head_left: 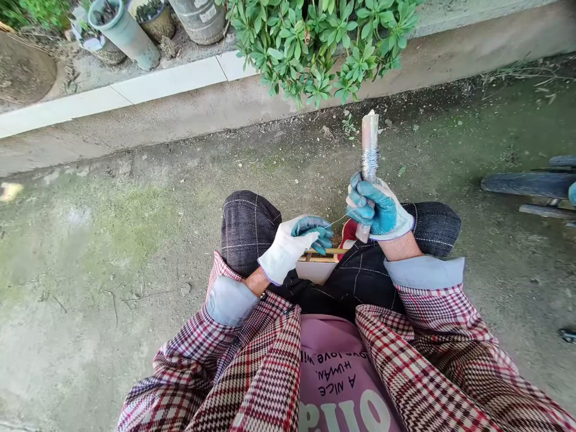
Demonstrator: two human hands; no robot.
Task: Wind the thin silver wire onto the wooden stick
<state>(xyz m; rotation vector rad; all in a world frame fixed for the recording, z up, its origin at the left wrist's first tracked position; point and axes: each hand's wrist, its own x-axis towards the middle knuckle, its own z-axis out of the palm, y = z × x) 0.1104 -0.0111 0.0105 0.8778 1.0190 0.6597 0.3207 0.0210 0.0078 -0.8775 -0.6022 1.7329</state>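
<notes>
I sit with both hands in white gloves with teal palms, held over my knees. My right hand [380, 207] is wrapped round a pale stick [369, 135] held upright, with thin silvery wire [369, 163] wound round it just above my fingers. My left hand [297, 243] is closed in a pinch on the thin wire strand [336, 221] that runs across to the stick. Below my hands, between my legs, lies a small wooden frame [320, 256] with a red piece beside it, partly hidden.
Bare mossy concrete ground [112, 240] lies all round. A low kerb [171, 81] runs across the back with a leafy green plant [315, 42] and several pots [126, 30] behind it. Dark wooden pieces [531, 183] lie at the right edge.
</notes>
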